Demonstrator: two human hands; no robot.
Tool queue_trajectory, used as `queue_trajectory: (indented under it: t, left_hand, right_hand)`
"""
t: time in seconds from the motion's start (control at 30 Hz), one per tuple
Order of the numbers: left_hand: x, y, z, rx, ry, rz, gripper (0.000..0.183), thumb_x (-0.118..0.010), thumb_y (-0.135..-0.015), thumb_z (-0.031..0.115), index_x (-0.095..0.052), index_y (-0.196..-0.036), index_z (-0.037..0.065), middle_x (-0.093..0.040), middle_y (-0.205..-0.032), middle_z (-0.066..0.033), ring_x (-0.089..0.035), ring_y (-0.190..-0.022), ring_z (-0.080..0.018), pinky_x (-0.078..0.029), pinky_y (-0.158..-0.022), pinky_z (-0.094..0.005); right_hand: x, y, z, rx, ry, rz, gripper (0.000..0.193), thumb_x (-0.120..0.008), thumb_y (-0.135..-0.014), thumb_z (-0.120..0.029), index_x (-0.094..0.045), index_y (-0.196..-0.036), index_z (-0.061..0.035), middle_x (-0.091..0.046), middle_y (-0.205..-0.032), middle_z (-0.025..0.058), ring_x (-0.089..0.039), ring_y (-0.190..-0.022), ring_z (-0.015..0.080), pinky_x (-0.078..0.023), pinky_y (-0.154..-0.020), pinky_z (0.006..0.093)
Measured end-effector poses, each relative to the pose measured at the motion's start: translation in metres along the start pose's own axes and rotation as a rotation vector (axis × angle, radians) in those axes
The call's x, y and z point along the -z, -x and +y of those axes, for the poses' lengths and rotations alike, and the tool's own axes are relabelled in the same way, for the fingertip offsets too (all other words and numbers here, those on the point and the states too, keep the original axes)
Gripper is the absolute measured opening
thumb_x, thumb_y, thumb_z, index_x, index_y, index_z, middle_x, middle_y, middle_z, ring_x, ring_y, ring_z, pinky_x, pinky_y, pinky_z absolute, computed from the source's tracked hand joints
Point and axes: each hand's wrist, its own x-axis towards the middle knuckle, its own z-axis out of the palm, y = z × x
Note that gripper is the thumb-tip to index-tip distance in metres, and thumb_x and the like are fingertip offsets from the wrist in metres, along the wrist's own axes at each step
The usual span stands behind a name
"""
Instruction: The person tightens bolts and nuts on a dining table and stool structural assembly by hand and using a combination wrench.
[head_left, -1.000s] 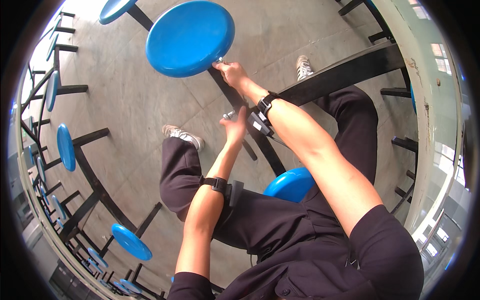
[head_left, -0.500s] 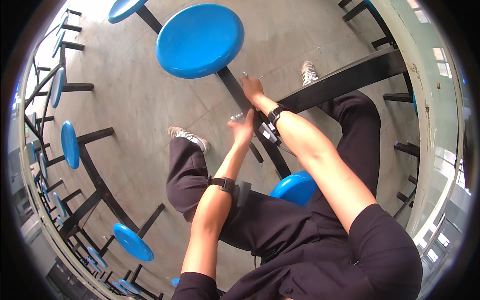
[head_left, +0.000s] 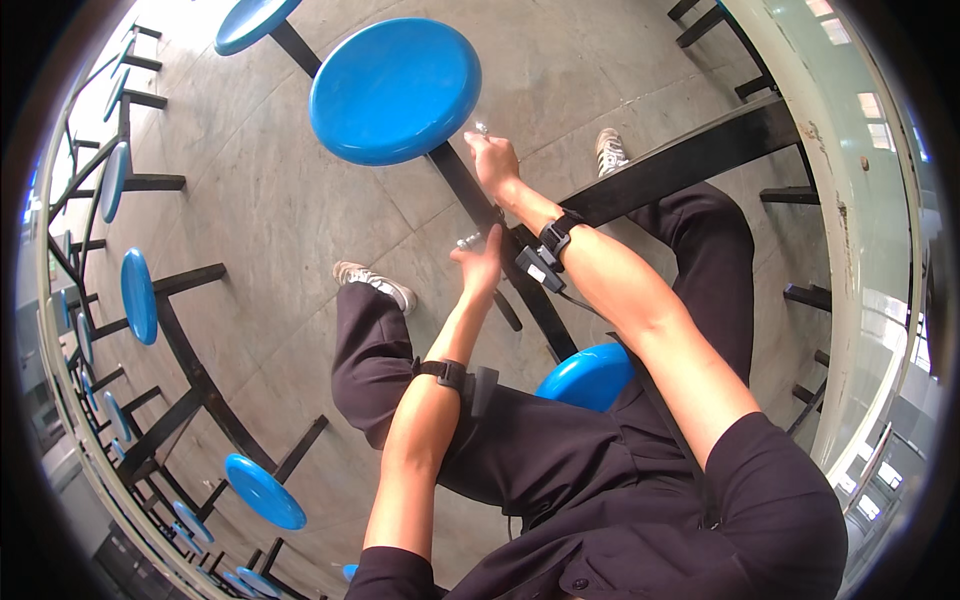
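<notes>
My left hand (head_left: 479, 268) is closed beside the black metal bar (head_left: 460, 185), with its thumb up against the bar. At its fingertips shows a small silvery piece (head_left: 468, 242), too small to name. Farther out, my right hand (head_left: 494, 165) is closed on the right side of the same bar, below the round blue stool seat (head_left: 395, 90). Another small silvery piece (head_left: 481, 128) sticks out past its fingers. What exactly the fingers hold is partly hidden.
A thick black beam (head_left: 690, 160) runs from the bar toward the pale table edge (head_left: 850, 250) at right. Another blue seat (head_left: 590, 377) is between my legs. Rows of blue stools (head_left: 140, 297) on black frames stand at left. Both wrists wear strapped black devices (head_left: 540, 268).
My right hand has moved slightly farther away, toward the large blue seat, with the silvery piece at its fingers. The left hand stays nearly in place. The view has shifted slightly.
</notes>
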Motion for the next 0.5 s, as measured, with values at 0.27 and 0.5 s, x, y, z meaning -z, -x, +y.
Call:
queue_trajectory:
  t: [0.27, 0.5]
  left_hand:
    - [-0.002, -0.002, -0.003, -0.036, 0.005, 0.005, 0.096, -0.067, -0.072, 0.065, -0.019, -0.119, -0.003, -0.045, -0.101, -0.0153, -0.049, -0.072, -0.0172, -0.041, -0.052, -0.0305]
    - [-0.003, -0.002, -0.002, 0.009, 0.007, 0.000, 0.093, -0.069, -0.073, 0.062, -0.018, -0.119, -0.001, -0.045, -0.099, -0.0144, -0.048, -0.070, -0.0163, -0.040, -0.051, -0.0298]
  right_hand:
    - [-0.014, -0.006, 0.000, -0.045, 0.165, -0.043, 0.039, -0.051, -0.085, -0.033, -0.060, -0.072, 0.0013, -0.058, -0.066, 0.0147, -0.056, -0.065, 0.0258, -0.041, -0.060, 0.0390]
    - [-0.022, -0.018, 0.001, -0.112, 0.290, -0.012, 0.047, -0.045, -0.087, -0.037, -0.066, -0.080, 0.0040, -0.063, -0.084, 0.0269, -0.063, -0.083, 0.0409, -0.047, -0.074, 0.0443]
